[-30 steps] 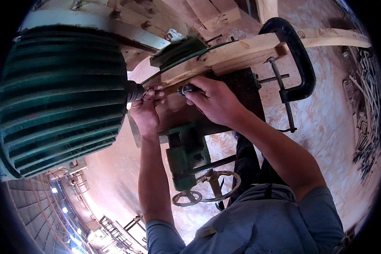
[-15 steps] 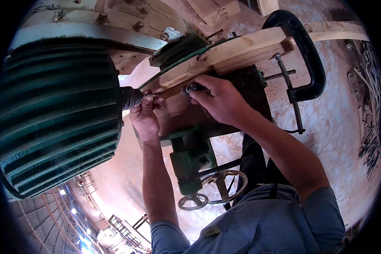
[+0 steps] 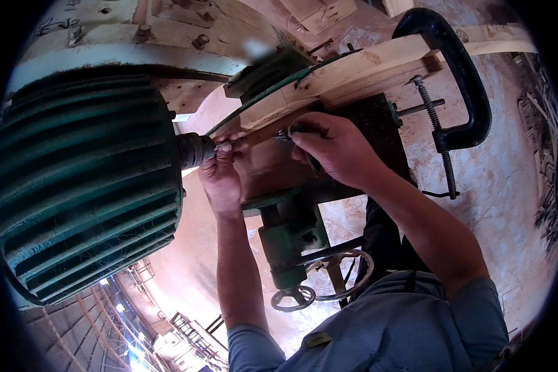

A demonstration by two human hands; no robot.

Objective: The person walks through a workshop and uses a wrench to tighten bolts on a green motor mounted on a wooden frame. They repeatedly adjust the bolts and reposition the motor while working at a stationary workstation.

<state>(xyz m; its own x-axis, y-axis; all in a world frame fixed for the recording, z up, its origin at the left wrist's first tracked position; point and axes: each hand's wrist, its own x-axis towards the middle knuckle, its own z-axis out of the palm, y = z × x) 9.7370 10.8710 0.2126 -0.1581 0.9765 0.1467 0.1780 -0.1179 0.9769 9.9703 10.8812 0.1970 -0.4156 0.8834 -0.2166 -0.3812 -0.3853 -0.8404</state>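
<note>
The big ribbed green motor (image 3: 90, 186) fills the left of the head view, with a dark chuck (image 3: 197, 150) on its shaft facing right. My left hand (image 3: 222, 177) is at the chuck's mouth, thumb and fingers pinched round a thin metal drill bit (image 3: 219, 146), which they mostly cover. To the right, my right hand (image 3: 338, 149) is closed round a dark chuck key (image 3: 283, 134) whose metal tip points left, apart from the chuck. Just beyond both hands, a long wooden beam (image 3: 347, 71) lies across the dark machine table (image 3: 359, 177).
A black G-clamp (image 3: 477, 87) with a threaded screw grips the beam's right part. Below the table are a green support column (image 3: 282, 245) and two handwheels (image 3: 293, 299). A pale machine frame with bolts (image 3: 124, 37) stands behind the motor. Wood scraps (image 3: 545, 167) lie at far right.
The whole view has shifted, so most things sit a little right and lower. My left fingers have shifted slightly at the chuck. My right hand keeps its hold on the chuck key.
</note>
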